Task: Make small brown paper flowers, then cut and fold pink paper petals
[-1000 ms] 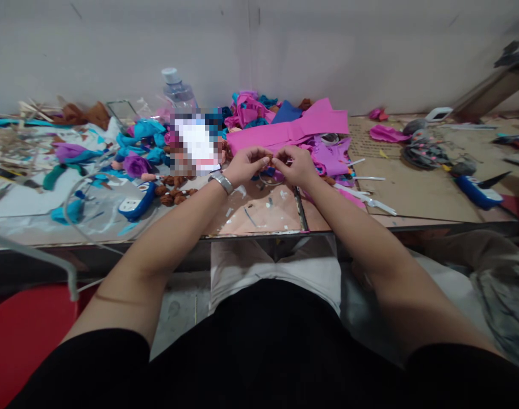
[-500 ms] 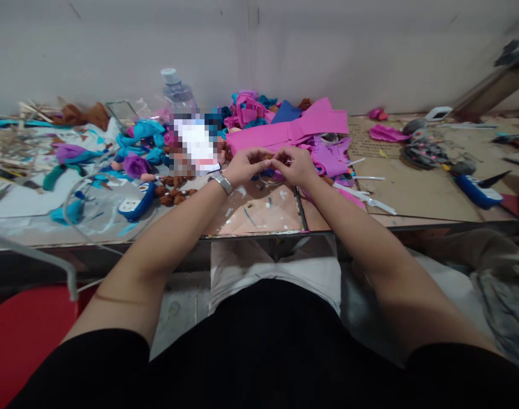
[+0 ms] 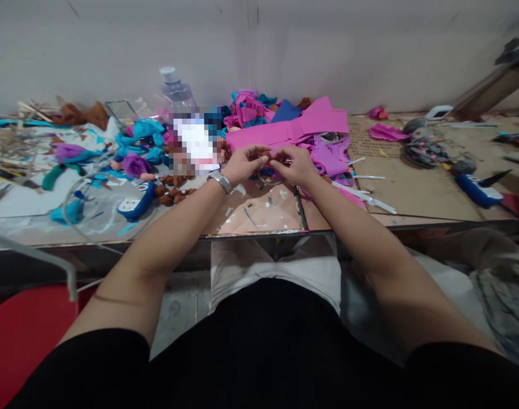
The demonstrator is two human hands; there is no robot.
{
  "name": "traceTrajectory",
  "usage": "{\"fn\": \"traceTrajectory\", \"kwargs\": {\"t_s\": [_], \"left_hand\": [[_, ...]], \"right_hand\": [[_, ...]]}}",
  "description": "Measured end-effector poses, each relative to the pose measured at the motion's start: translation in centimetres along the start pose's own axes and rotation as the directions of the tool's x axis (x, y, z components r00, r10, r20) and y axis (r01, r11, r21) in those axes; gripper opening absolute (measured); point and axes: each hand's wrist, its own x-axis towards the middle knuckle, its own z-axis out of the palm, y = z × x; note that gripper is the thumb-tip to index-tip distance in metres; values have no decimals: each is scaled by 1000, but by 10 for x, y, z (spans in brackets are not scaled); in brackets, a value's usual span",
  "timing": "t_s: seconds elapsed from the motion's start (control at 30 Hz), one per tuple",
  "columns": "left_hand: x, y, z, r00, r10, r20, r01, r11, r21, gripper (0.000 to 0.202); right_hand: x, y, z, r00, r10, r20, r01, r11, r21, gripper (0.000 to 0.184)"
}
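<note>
My left hand and my right hand meet over the near middle of the table, fingertips pinched close together. Between them is a small brown crepe-paper piece, largely covered by the fingers. Just beneath lies a round roll of tape, partly hidden. Behind my hands stretches a bright pink paper strip. Left of my left wrist rest several crumpled brown paper pieces, and a phone with a lit screen leans there, partly blurred out.
A clear bottle stands at the back. Blue tape dispensers sit left and right. Blue and purple paper flowers crowd the left; white sticks lie on cardboard at right. A red stool is below left.
My fingertips have shifted slightly apart, and more of the brown piece shows between them. Everything else stays in place.
</note>
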Motion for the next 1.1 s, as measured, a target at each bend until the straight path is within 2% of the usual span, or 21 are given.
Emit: {"fn": "traceTrajectory", "kwargs": {"t_s": [0.2,0.43,0.67,0.8,1.0,1.1], "left_hand": [[3,-2,-3,999,-48,-7,47,996,-70,36],[2,2,-1,999,-54,2,54,994,-95,31],[-2,8,-1,997,-74,30,77,991,-108,39],[-3,9,0,998,-53,34,56,994,-99,43],[-2,4,-2,994,-87,60,92,993,-80,55],[-3,5,-3,995,-80,65,84,994,-75,53]], "right_hand": [[1,3,-1,1000,-21,22,22,1000,-22,32],[1,4,0,1000,-23,8,23,999,-33,42],[2,4,0,999,-36,-14,35,998,-49,52],[2,4,0,1000,-18,-8,17,998,-66,45],[2,3,-2,999,31,15,-29,996,-80,33],[2,3,-2,999,34,19,-32,996,-86,30]]}}
